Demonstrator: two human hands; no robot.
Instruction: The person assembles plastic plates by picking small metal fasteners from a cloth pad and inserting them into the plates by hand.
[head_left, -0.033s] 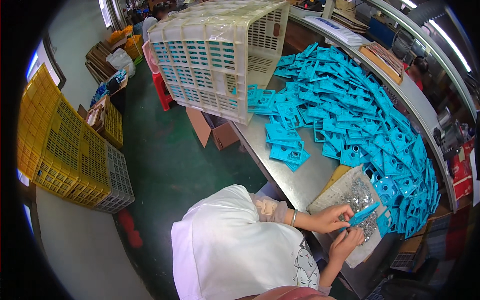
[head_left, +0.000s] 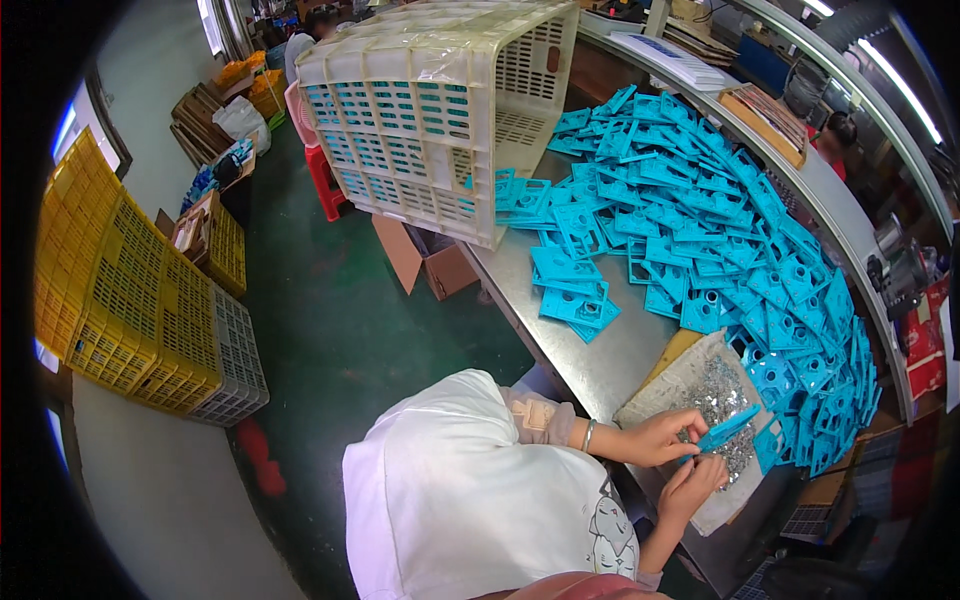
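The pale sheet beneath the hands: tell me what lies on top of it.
Small shiny metal pieces lie heaped on the pale sheet. The hands and a held blue part block some of it; the surface under the heap is covered.

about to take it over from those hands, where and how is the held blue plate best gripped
Probably pinch the blue plate across its two faces at its upper-right end in the picture, coming from the heap side. It appears nearly edge-on, that end juts free, and the left hand holds the lower-left end, with the right hand close below.
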